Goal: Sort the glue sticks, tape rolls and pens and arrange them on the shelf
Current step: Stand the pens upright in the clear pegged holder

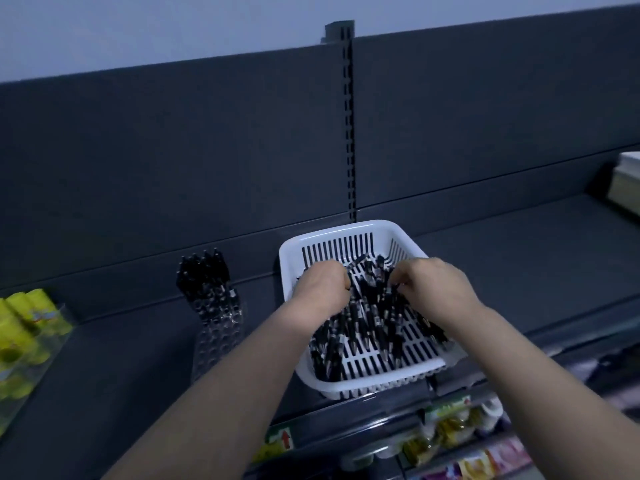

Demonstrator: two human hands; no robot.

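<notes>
White slotted plastic basket (346, 391) – set on the dark grey shelf (138, 368), its front wall at the shelf's front edge. Below that edge, on a lower tier: brightly coloured packets (450, 427), blurred.

Contents of basket: loose black pens (367, 327), heaped and lying in all directions across the slotted floor.

Left hand (323, 287): inside the basket at its left side, knuckles up, fingers curled down into the heap; whether they hold anything cannot be told.

Right hand (436, 285): inside the basket at its right side, fingers (403, 277) bunched and curled round a few of the pens.

Left of the basket, apart from it: clear plastic perforated pen holder (218, 334), its back rows filled with upright black pens (204, 271).

Far left: yellow-capped glue sticks (20, 317) grouped in a clear tray.

Behind: dark grey back panel (173, 150) with a slotted metal upright (348, 116). Far right – pale stacked boxes (627, 188), partly cut off.
</notes>
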